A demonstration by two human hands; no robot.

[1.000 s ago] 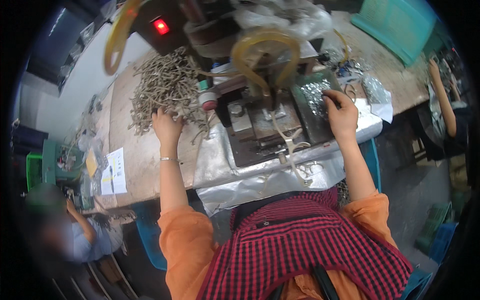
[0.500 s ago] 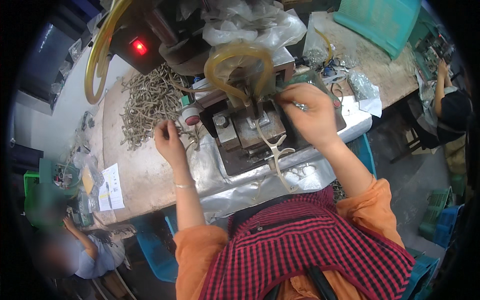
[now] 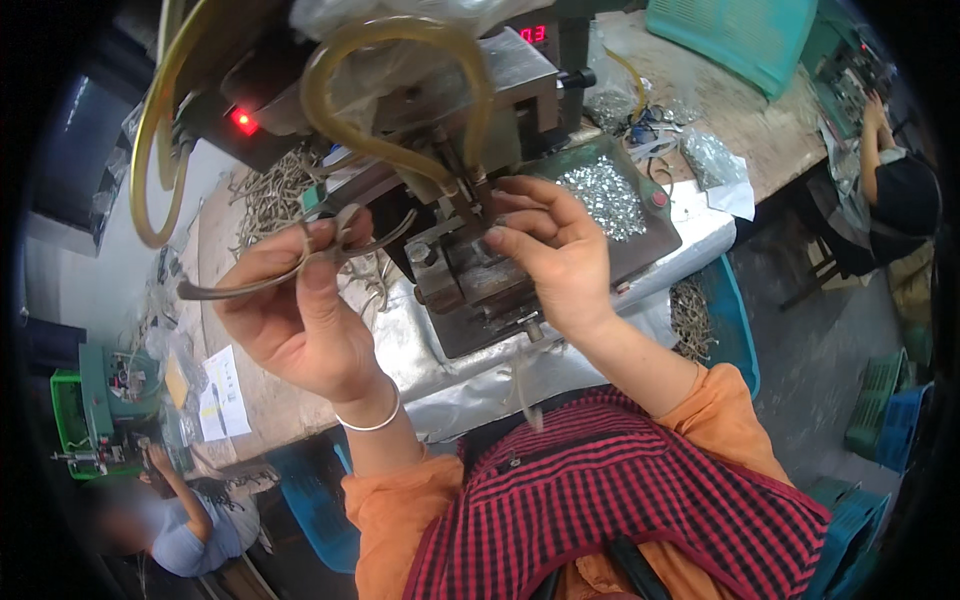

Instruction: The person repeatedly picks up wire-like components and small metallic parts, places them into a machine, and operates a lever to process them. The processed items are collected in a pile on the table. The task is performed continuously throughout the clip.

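My left hand point(image 3: 310, 335) is raised at the left front of the bench press point(image 3: 515, 85). Its thumb and fingers pinch a curved, forked metal piece point(image 3: 235, 292), whose thin arms stick out on both sides. My right hand point(image 3: 568, 270) is at the press, thumb and fingertips drawn close together over the steel fixture point(image 3: 480, 282), under the tooling. Whatever lies between those fingertips is too small or hidden to name. A pale, blurred slender piece point(image 3: 528, 395) shows in front of the fixture, above my apron. Small shiny metal parts point(image 3: 600, 195) lie just right of my right hand.
Forked metal pieces are heaped point(image 3: 262, 205) behind my left hand. Yellow hoses point(image 3: 318, 85) loop over the press. A blue crate point(image 3: 742, 335) with metal pieces stands below the right bench edge; a teal crate point(image 3: 735, 40) sits at the back. Co-workers sit on both sides.
My left hand has come from the heap with a forked metal piece. The right hand has shifted left over the fixture, uncovering the shiny parts. The forked piece formerly on the fixture has left it.
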